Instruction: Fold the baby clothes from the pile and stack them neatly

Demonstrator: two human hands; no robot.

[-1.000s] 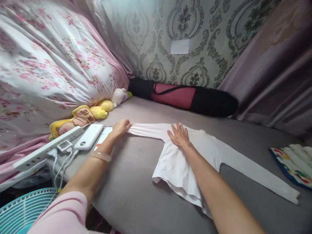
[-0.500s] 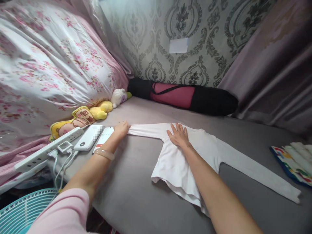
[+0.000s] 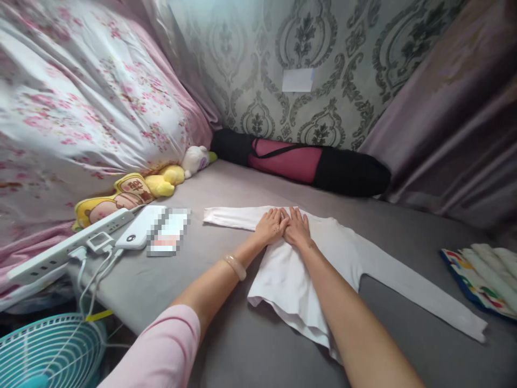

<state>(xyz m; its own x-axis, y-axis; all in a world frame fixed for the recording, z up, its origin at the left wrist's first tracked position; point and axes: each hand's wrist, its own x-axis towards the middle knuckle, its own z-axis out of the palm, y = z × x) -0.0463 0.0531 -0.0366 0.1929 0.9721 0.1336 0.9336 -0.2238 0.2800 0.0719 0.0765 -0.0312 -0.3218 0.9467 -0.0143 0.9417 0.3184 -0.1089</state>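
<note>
A white long-sleeved shirt point(image 3: 339, 245) lies spread on the grey bed sheet point(image 3: 226, 302), its sleeves stretched out to both sides. My left hand point(image 3: 271, 226) rests on the shirt where the left-hand sleeve meets the body, fingers extended. Right beside it, my right hand point(image 3: 298, 229) lies flat on the upper part of the shirt with its fingers spread. The two hands touch or nearly touch. My right forearm covers part of the shirt's body.
To the left are a phone point(image 3: 169, 233), a white power bank point(image 3: 141, 229), a power strip point(image 3: 68, 245) and yellow plush toys point(image 3: 161, 183). A turquoise fan point(image 3: 52, 350) stands below the bed edge. A black and red long bag point(image 3: 283, 161) lies along the wall; rolled cloths point(image 3: 490, 272) sit at right.
My left hand has left the cuff of the left-hand sleeve and moved right, to the shoulder beside my right hand. My right hand stays on the shirt.
</note>
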